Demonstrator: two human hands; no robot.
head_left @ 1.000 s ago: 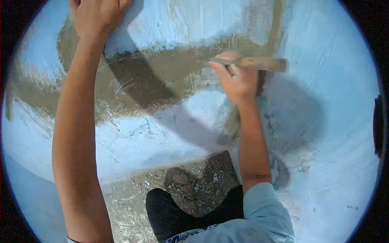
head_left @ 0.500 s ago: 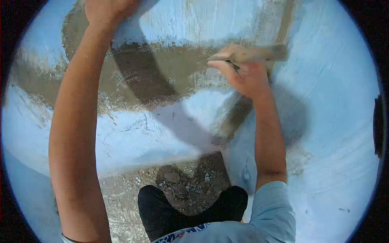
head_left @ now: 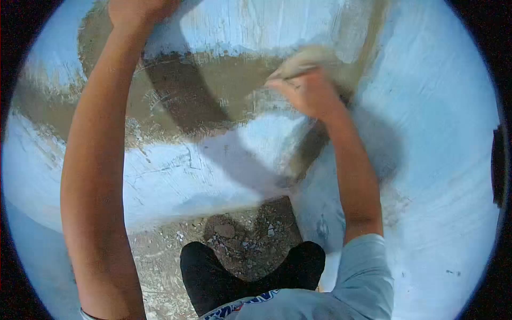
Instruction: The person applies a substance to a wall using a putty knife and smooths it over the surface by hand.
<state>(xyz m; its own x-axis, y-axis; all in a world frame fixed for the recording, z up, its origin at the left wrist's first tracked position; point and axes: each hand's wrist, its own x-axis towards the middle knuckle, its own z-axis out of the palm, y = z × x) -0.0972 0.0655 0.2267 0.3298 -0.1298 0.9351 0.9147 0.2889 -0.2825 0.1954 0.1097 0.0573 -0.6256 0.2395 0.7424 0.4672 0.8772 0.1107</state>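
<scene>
My right hand (head_left: pixel 308 93) is closed round a pale tool (head_left: pixel 306 61), blurred by motion, whose shape I cannot make out. It is held against a band of grey-brown plaster (head_left: pixel 229 80) that crosses the blue-white wall. At the upper left, my left hand (head_left: pixel 141 10) is near the wall; its fingers are cut off by the top edge, so what they hold or touch is hidden. My left forearm passes in front of the plaster band.
A side wall (head_left: pixel 437 138) meets the plastered wall at a corner on the right, with brown plaster along it. Below lies a rough floor (head_left: pixel 160 266) strewn with rubble. My dark-trousered knees (head_left: pixel 200 261) are at the bottom centre. Arm shadows fall across the wall.
My right hand and the tool have moved slightly left, and the tool has turned to a different angle. My left arm has shifted slightly left in view.
</scene>
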